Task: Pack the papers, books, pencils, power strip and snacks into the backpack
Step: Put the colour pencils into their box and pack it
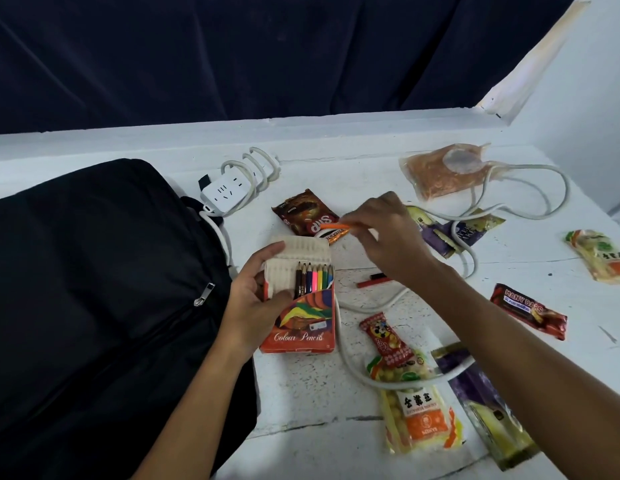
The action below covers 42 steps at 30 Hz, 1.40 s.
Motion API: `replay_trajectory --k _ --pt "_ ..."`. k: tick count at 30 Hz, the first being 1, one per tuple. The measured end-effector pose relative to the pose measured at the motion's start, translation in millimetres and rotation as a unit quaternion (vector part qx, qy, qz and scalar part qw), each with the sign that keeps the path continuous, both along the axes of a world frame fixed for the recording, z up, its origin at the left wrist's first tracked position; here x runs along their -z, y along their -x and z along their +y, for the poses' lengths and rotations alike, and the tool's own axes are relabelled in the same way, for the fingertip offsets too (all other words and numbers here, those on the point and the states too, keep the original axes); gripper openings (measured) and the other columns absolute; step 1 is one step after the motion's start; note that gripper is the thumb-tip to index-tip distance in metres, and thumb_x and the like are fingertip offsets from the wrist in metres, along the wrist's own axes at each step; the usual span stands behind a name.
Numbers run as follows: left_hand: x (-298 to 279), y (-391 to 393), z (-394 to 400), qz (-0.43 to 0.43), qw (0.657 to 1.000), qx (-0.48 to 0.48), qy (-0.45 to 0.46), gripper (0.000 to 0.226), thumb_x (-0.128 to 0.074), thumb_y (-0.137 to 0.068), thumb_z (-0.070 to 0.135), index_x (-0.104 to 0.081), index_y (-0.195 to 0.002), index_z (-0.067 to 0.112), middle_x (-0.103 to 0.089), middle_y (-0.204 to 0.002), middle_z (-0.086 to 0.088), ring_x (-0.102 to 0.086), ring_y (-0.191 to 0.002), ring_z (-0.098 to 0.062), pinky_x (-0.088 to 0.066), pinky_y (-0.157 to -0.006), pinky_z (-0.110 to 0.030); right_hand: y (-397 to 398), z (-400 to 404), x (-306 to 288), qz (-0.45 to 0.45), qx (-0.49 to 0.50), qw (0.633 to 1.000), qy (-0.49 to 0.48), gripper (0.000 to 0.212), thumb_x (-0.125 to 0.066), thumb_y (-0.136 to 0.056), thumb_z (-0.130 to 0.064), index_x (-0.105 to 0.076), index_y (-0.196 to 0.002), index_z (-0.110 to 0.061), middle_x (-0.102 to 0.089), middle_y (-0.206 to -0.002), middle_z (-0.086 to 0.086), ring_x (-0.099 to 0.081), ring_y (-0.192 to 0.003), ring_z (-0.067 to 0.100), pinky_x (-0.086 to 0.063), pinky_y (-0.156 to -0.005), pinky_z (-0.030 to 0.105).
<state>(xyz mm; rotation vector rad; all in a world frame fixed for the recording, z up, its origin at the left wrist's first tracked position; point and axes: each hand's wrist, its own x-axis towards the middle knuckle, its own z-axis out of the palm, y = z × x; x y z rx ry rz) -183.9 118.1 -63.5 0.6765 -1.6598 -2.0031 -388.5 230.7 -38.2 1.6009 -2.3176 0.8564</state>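
Orange pencil (331, 226) mostly hidden in right hand (388, 233).

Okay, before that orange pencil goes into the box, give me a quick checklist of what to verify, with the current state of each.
1. Orange pencil held by the right hand: ok, pinched in the fingertips above the table.
2. Pencil box steadied: ok, the left hand grips it.
3. Box flap open: ok, folded back, pencil tips exposed.
4. Free slots in the box: ok, empty grooves show left of the pencils.
5. All pencils collected: not ok, a red pencil lies on the table.
6. Backpack open to receive the box: cannot tell; the visible zipper looks closed.
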Motion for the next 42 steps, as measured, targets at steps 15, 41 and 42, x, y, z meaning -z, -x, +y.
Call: replay_trajectory --k 15,41,42 --pt "-1 2 -2 0.049 0.996 -0.041 -0.055 0.045 -0.039 -0.092 0.034 -0.060 -0.124 0.010 -0.069 -0.118 -0.011 -0.065 -0.108 -0.031 -0.054 -0.091 -0.044 -50 -33 -5 0.135 -0.223 0.965 -0.010 0.027 -0.063 -0.072 -0.004 -0.079 -0.086 -0.022 -0.067 -0.112 0.008 -0.042 -0.117 0.029 -0.044 -0.084 0.050" --pt "5 -1 -5 0.049 0.995 -0.025 -0.086 0.052 -0.042 -0.089 0.057 -0.063 -0.118 0.020 -0.068 -0.116 -0.019 -0.064 -0.108 -0.041 -0.049 -0.095 -0.057 -50 17 3 -0.007 -0.009 1.000 -0.013 0.029 -0.057 -0.077 0.006 -0.074 -0.097 -0.007 -0.073 -0.092 0.007 -0.066 -0.086 0.021 -0.057 -0.074 0.034" --pt "5 -1 -5 0.046 0.995 -0.026 -0.084 0.052 -0.041 -0.089 0.057 -0.062 -0.119 0.020 -0.068 -0.117 -0.018 -0.065 -0.108 -0.041 -0.049 -0.095 -0.058 -40 21 -1 0.005 0.038 0.997 -0.069 0.035 -0.058 -0.076 0.009 -0.074 -0.101 -0.010 -0.073 -0.095 0.007 -0.065 -0.089 0.023 -0.056 -0.077 0.037"
